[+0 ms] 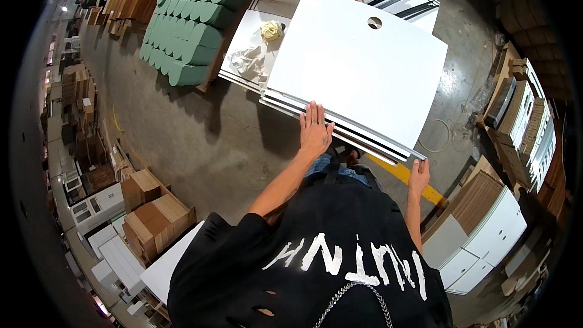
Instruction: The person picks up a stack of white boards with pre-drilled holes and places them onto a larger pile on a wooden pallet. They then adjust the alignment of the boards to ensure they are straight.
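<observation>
A large white panel [364, 67] with a round hole near its far side tops a stack of boards in front of me. My left hand [315, 130] lies with its fingers stretched out over the stack's near edge, pressing on it. Along that edge runs a thin, light grey edge strip [370, 129], reaching just past the panel's right corner. At the strip's right end, my right hand [419, 177] has its fingertips closed on it; the hand itself partly hides the grip. Below the top panel, the edges of more white boards [358, 144] show.
Left of the stack are bundled green rolls [188, 36]. A crumpled yellow wad [271, 30] and wrinkled paper [249, 64] lie on a lower board. Cardboard boxes [155, 218] are at lower left. White cabinet fronts [489, 237] stand at lower right. A yellow line [395, 171] crosses the floor.
</observation>
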`<control>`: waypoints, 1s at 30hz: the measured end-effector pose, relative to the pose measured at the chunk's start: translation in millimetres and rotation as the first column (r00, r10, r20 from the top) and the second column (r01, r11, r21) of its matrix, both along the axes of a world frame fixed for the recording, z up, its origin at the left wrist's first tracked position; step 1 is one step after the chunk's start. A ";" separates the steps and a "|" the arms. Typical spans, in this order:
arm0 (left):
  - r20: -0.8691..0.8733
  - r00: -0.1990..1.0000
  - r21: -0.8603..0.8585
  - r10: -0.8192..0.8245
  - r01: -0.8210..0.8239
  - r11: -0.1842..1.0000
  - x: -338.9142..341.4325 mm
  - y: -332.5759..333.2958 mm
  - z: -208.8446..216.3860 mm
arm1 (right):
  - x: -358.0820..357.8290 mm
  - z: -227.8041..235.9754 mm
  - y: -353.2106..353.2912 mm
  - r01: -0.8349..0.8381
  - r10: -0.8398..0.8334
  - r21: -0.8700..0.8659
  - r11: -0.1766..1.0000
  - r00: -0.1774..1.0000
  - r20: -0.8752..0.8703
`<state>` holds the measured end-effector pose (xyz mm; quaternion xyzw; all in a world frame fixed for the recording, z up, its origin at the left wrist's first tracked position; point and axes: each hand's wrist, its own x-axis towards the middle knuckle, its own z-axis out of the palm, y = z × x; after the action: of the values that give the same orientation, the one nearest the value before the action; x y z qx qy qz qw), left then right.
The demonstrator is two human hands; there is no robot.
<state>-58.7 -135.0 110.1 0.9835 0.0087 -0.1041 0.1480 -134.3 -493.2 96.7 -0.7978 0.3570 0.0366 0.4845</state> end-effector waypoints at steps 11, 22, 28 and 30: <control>-0.017 1.000 0.000 0.019 -0.019 1.000 7.7 24.7 2.9 | 10.4 3.3 17.1 0.018 -0.018 0.016 1.000 0.999 -0.036; 0.139 0.800 -0.211 0.583 -0.552 0.807 43.6 102.3 -11.9 | 29.3 9.2 28.1 0.194 -0.162 0.225 0.955 0.975 -0.152; -0.004 0.665 -0.371 0.747 -0.694 0.616 58.0 137.9 -36.5 | 45.1 15.3 42.6 0.271 -0.226 0.111 0.956 0.923 -0.311; -0.009 0.614 -0.481 0.789 -0.695 0.535 60.5 140.2 -41.0 | 45.1 15.8 31.3 0.293 -0.251 0.071 0.954 0.901 -0.355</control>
<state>1.8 5.2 69.2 0.8293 0.3880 0.0738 0.3952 -89.2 -461.9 112.5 -0.6904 0.5406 0.1282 0.4633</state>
